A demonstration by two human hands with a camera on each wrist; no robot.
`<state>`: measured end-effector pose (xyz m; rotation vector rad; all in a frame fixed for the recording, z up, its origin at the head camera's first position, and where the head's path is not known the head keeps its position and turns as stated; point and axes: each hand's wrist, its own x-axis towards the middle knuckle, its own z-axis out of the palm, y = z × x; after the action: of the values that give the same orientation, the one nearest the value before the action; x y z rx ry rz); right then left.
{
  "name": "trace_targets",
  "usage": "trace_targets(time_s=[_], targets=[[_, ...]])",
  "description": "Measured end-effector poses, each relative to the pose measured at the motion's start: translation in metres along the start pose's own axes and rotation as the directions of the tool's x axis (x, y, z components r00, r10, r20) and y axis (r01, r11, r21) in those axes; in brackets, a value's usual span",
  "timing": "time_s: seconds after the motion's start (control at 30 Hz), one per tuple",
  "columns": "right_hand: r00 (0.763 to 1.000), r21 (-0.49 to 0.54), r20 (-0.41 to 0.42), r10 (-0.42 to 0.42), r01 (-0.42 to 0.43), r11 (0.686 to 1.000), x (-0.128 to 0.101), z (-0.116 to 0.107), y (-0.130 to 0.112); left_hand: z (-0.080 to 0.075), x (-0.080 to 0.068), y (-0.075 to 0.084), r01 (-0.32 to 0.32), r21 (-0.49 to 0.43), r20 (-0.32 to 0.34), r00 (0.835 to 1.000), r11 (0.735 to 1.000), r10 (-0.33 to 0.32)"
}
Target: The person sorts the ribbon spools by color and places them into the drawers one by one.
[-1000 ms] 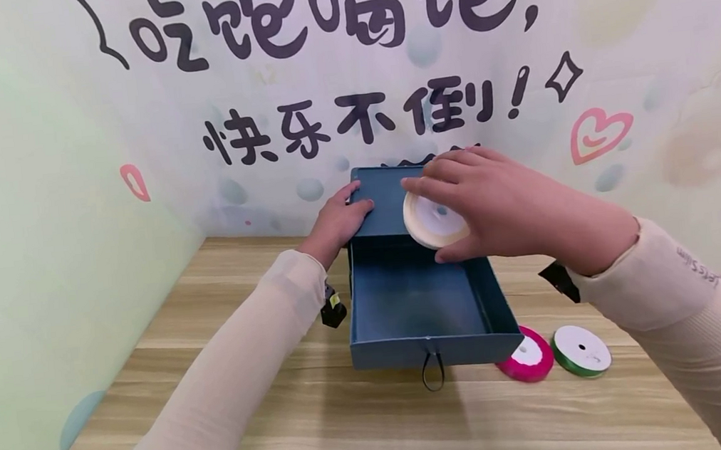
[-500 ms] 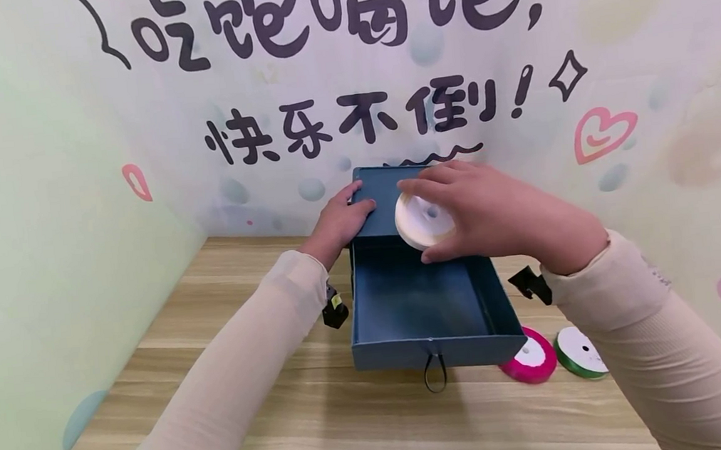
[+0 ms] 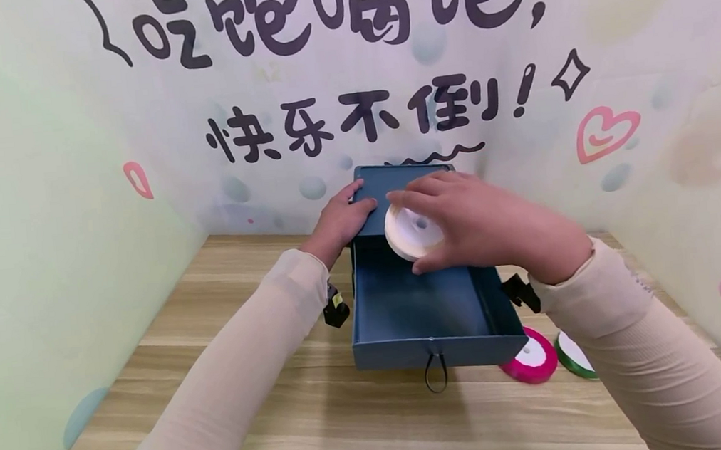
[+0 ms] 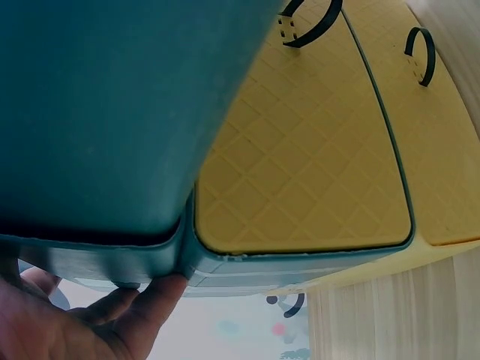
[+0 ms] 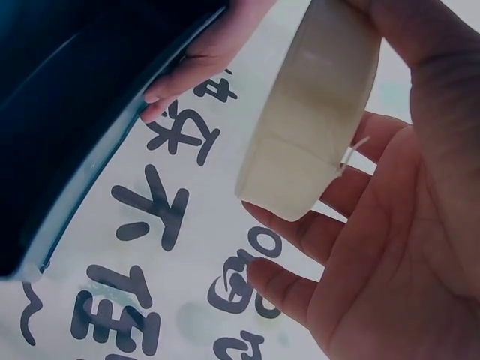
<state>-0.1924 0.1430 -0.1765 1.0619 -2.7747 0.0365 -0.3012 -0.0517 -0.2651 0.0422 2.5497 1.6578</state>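
— Ribbon spool [image 3: 414, 232], cream-coloured, pinched between thumb and fingers of the right hand [image 3: 489, 222], held above the far end of the open blue drawer [image 3: 428, 305]. Hard to make out from the head view?

— Spool's far edge covered by the fingers. Left hand [image 3: 338, 220] laid on the top of the blue box [image 3: 389, 183], thumb on its near edge. Pink spool [image 3: 530, 358] and green spool [image 3: 574, 356] just right of the drawer front on the wooden table [image 3: 352, 426], green one partly cut off by the right sleeve.

— Left wrist view?

— Mostly blue box wall [image 4: 97, 112], close and blurred; yellow quilted drawer fronts [image 4: 300, 172] beside it. Fingertips [image 4: 161, 296] pressed under a corner, rest of the hand cropped.

— Right wrist view?

— Spool [image 5: 311, 124] seen edge-on, gripped near the fingertips, clear of the palm [image 5: 390, 247]. Thumb mostly out of frame. Box edge [image 5: 90, 142] dark at left, with the other hand's fingers [image 5: 195, 67] on it.
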Motion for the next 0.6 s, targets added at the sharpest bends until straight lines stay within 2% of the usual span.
trace_targets(time_s=[0.6], targets=[[0.997,0.006,0.012,-0.081,0.081,0.997,0.006,0.024,-0.003,-0.002,-0.001,0.000,-0.016,0.004,0.009,1.000,1.000,0.016]])
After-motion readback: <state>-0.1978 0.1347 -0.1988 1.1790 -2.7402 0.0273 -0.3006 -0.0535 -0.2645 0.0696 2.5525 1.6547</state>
